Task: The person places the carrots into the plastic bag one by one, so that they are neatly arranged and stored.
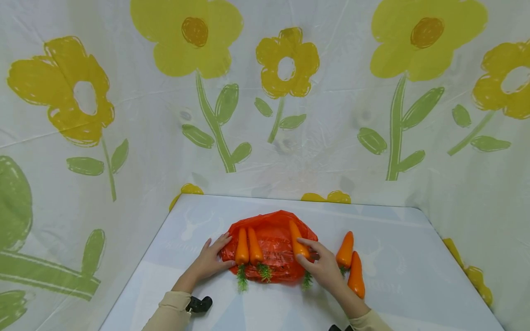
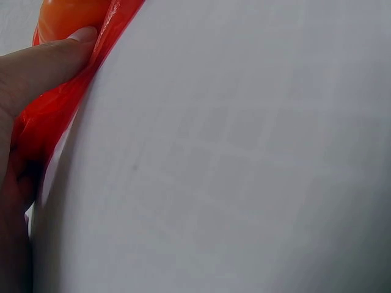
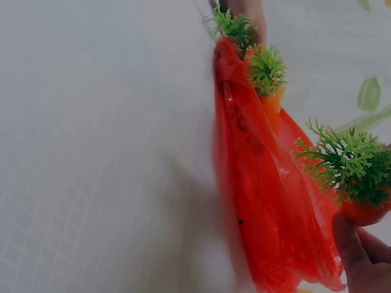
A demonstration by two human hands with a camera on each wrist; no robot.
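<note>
The right hand (image 1: 325, 265) grips an orange carrot (image 1: 296, 239) between thumb and fingers, its narrow end pointing away from the person and lying over the right part of a crinkled red plastic bag (image 1: 279, 269). The left hand (image 1: 209, 260) pinches the bag's left edge, its thumb pressed beside the nearest carrot. Two more carrots (image 1: 242, 248) lie side by side at the left of the bag, their leafy tops (image 1: 242, 278) hanging past its near edge; whether film covers any part of them, I cannot tell. Another pair of carrots (image 1: 356, 276) rests on the table (image 1: 397, 257) to the right of the bag, close together, partly behind the right forearm. The thin, limp bag looks like the weak point: if the left hand eases off, its edge could sag and fold under the held carrot. A pull on that edge might drag the film and roll the two carrots lying there, as they are smooth and tapered. The bushy top of the held carrot could snag or bunch the plastic. The right forearm, so near the loose pair, could also nudge one of them across the table if it swings outward.
</note>
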